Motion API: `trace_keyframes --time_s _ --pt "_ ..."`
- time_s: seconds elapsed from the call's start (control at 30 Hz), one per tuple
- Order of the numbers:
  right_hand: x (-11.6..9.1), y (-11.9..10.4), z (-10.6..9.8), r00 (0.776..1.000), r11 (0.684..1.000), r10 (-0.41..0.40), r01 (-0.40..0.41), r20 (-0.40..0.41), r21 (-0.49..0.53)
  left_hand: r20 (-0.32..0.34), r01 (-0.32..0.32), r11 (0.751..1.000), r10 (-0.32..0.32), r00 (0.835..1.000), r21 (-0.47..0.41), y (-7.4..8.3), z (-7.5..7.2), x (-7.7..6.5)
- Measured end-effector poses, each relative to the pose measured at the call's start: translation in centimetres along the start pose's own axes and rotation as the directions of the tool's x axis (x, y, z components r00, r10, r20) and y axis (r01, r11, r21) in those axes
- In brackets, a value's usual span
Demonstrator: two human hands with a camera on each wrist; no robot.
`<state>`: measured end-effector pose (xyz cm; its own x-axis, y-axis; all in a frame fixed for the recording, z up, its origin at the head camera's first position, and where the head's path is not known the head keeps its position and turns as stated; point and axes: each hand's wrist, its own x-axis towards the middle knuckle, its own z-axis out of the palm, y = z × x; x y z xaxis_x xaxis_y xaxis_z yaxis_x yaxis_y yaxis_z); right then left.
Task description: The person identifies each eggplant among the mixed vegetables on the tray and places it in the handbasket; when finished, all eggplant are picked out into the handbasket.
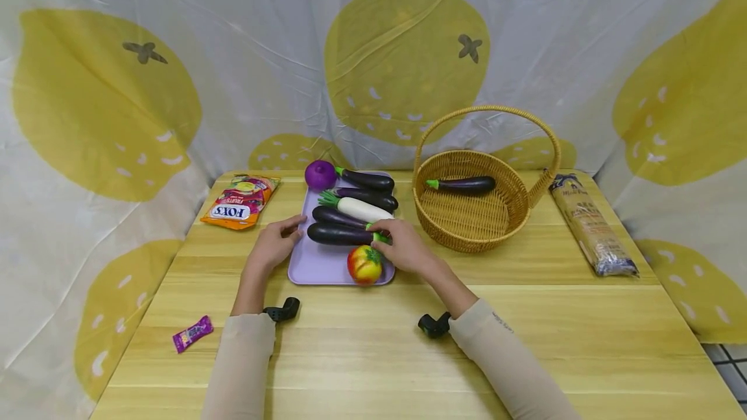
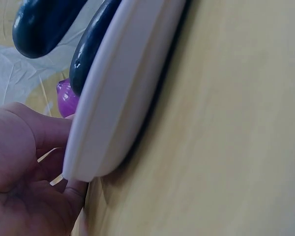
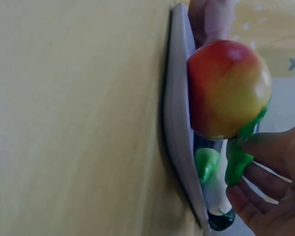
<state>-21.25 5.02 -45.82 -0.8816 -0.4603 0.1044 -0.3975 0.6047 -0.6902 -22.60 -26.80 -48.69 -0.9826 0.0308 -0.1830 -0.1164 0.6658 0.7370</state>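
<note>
Altogether five eggplants (image 1: 337, 234) (one in basket (image 1: 461, 218)), one radish (image 1: 364, 209).

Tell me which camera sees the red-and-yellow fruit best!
The right wrist camera, because the fruit looks biggest there and hardly anything covers it. The head camera shows it smaller, from above, on the near right part of the tray. The left wrist camera doesn't show it.

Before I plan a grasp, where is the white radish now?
In the head view, the white radish sits in the lilac tray, left of the wicker basket, between two eggplants.
</note>
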Motion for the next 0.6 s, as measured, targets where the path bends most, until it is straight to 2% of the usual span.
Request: trace_keyframes --time_s 0.13,0.4,0.6 --pt "-0.3 -0.1 -1.0 1.000 1.000 0.008 -0.008 0.008 -0.007 -0.005 -0.005 1.000 0.005 1.000 -0.007 0.0 0.0 -0.1" --pt "-1.1 -0.2 -3.2 0.999 0.999 -0.013 0.012 -0.031 -0.043 -0.001 0.017 1.000 -0.017 1.000 -0.016 0.1 0.1 0.0" --pt "-1.8 0.5 -5.0 0.998 0.999 -0.035 0.034 -0.046 -0.023 0.004 0.024 1.000 -0.024 1.000 -0.019 0.0 0.1 0.0"
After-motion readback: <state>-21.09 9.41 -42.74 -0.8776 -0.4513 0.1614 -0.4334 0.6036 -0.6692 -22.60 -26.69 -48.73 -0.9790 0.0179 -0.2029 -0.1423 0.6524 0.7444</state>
